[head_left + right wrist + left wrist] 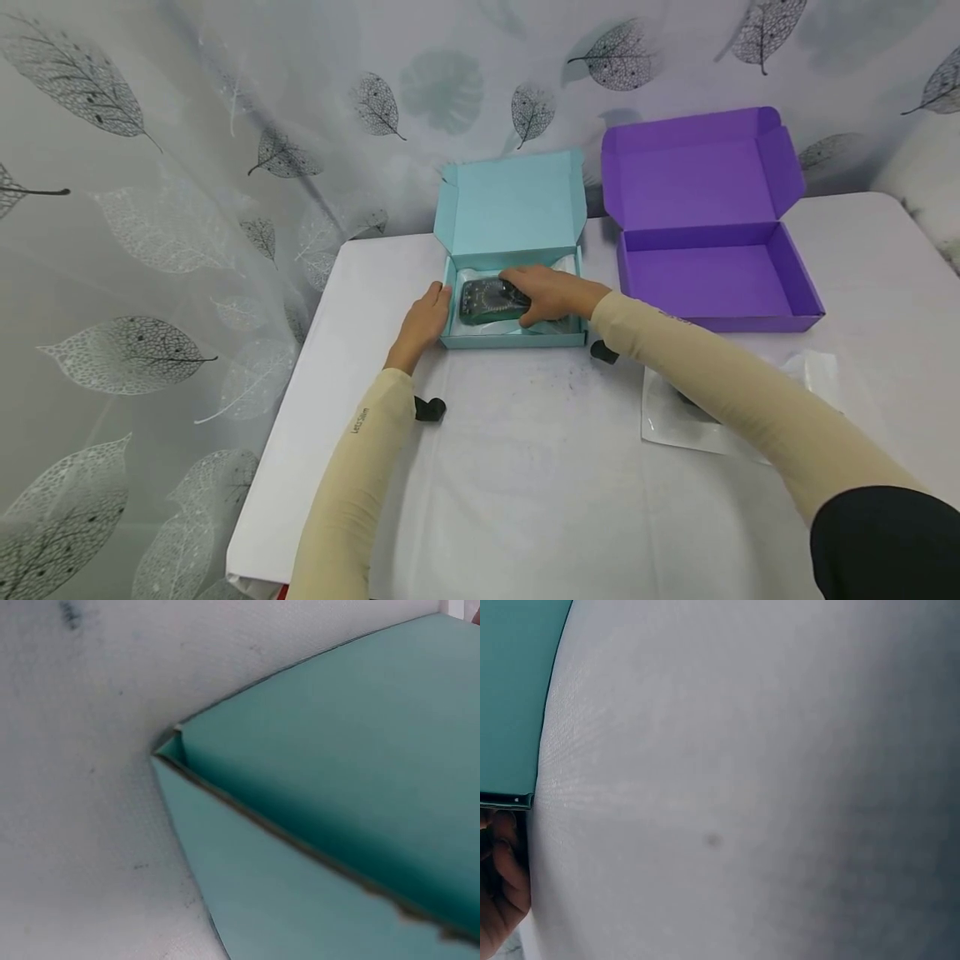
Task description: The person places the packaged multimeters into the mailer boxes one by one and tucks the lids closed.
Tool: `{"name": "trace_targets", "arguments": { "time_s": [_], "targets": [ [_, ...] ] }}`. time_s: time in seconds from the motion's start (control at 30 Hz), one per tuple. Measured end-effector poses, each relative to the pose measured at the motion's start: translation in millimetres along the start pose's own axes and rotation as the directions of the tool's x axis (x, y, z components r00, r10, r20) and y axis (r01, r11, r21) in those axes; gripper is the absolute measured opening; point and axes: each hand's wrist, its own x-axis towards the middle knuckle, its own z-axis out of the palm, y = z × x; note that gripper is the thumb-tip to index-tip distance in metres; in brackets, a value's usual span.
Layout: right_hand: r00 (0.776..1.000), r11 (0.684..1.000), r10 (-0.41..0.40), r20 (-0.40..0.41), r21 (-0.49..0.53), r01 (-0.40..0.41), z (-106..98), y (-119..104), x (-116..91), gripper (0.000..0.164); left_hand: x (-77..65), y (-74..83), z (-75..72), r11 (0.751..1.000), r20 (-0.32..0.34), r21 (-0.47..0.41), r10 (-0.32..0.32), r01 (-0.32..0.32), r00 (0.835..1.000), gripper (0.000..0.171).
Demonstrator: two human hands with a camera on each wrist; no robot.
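Head view: the right hand [551, 294] has its grip clamped on a dark package [486, 302] inside the teal box [513, 342]. The left hand [422, 321] touches the teal box's left side; I cannot tell whether its grip pinches. Right of the teal box: a purple box [708, 271].

I've got passing room over the near worktop [540, 500]; raised lid [517, 204] of teal box [513, 342] blocks behind, purple box [708, 275] blocks right.

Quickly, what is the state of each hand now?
Left hand: touching the teal box; grip cannot be told.
Right hand: closed, holding the dark object.
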Motion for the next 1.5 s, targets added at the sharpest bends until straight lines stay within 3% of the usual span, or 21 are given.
{"name": "trace_targets", "arguments": {
  "time_s": [0.4,0.67,0.87,1.07,1.2,1.37,1.5],
  "targets": [
    [1.000,0.995,-0.012,0.025,-0.102,0.015,-0.9,4.5,-3.0,0.094,-3.9,2.7,1.3,1.000,-0.013,0.002,0.007,-0.007,1.000,0.049],
    [0.985,0.998,-0.067,-0.158,0.009,0.069,-29.4,12.5,-17.9,0.078,-4.6,0.3,-1.1,1.000,-0.010,0.008,0.001,-0.001,1.000,0.054],
    [0.951,0.999,0.002,-0.308,0.043,0.012,-52.9,27.4,-33.0,0.069,-3.9,0.8,0.8,1.000,-0.004,0.016,0.012,-0.012,1.000,0.055],
    [0.891,0.993,0.099,-0.443,0.097,-0.063,-62.2,41.2,-44.3,0.067,-4.6,2.8,2.8,1.000,-0.007,0.012,0.014,-0.014,1.000,0.053],
    [0.864,0.981,0.171,-0.474,0.166,-0.103,-63.4,49.0,-46.1,0.071,-4.7,2.4,2.7,1.000,-0.013,0.012,0.023,-0.023,1.000,0.053],
    [0.876,0.967,0.225,-0.426,0.211,-0.146,-64.9,53.0,-47.8,0.077,-5.2,2.4,2.4,1.000,-0.013,0.005,0.028,-0.028,1.000,0.053],
    [0.891,0.971,0.216,-0.399,0.185,-0.152,-66.7,53.1,-47.6,0.076,-4.5,1.7,2.3,1.000,-0.015,0.003,0.031,-0.031,0.999,0.053]
  ]
}}
